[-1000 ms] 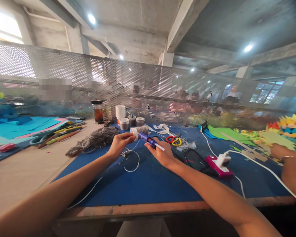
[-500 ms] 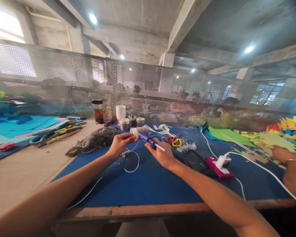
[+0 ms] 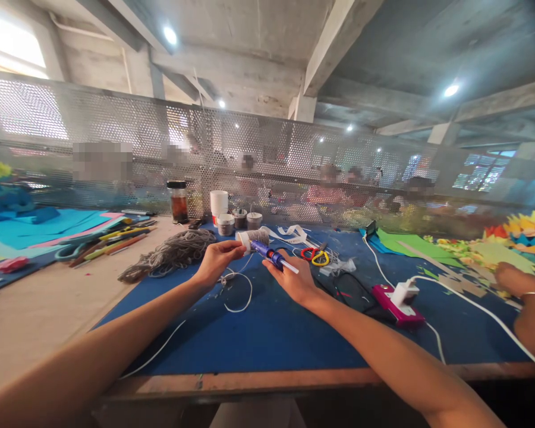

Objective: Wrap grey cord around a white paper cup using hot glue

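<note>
My left hand (image 3: 220,260) grips the rim of a small white cup (image 3: 246,240), which lies on its side with grey cord wrapped round its far part. My right hand (image 3: 294,279) is closed round a blue glue gun (image 3: 274,258) with a white stick out of its back end. The gun's front end is at the cup, and whether it touches cannot be made out. Below the cup, a loop of thin white cord (image 3: 251,291) lies on the blue mat (image 3: 249,339). A heap of grey cord (image 3: 173,252) is left of my left hand.
Cups (image 3: 219,203) and a dark-lidded jar (image 3: 178,202) stand at the back. Scissors (image 3: 320,257) lie beyond my right hand. A pink power strip (image 3: 399,306) with white cables is at the right, near another person's hand (image 3: 515,279). Pens and coloured paper lie left.
The other person's hand at the right edge has moved slightly. My hands, the cup and the glue gun hold almost the same place.
</note>
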A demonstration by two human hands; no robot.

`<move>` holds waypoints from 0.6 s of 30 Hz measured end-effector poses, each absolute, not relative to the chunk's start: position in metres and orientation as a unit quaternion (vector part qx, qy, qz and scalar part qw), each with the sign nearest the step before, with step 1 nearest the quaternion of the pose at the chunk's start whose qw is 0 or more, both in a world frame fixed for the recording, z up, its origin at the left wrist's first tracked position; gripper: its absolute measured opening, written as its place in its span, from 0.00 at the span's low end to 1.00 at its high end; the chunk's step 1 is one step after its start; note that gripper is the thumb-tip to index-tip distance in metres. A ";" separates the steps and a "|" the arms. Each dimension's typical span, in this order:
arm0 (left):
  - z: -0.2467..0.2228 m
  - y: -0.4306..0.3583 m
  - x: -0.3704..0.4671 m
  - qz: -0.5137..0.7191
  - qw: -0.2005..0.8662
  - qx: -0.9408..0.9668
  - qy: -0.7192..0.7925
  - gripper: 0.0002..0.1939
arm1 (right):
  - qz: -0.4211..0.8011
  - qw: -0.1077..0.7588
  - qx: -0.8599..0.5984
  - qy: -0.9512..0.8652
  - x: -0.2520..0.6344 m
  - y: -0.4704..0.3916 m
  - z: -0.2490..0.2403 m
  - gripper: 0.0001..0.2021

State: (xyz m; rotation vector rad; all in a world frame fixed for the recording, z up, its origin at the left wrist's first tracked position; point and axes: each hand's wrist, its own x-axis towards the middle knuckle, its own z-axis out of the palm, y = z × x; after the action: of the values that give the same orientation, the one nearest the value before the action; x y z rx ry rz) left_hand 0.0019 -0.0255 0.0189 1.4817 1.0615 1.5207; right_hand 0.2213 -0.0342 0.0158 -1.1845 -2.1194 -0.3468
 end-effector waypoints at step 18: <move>0.019 -0.026 0.003 0.598 0.374 0.570 0.422 0.15 | -0.143 0.329 -0.466 -0.809 0.220 -0.034 0.016 0.22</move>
State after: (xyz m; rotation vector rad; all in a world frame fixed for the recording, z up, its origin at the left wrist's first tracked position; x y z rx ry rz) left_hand 0.0027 -0.0257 0.0193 1.4583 1.0796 1.5312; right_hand 0.2204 -0.0345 0.0162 -1.2192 -2.1175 -0.3754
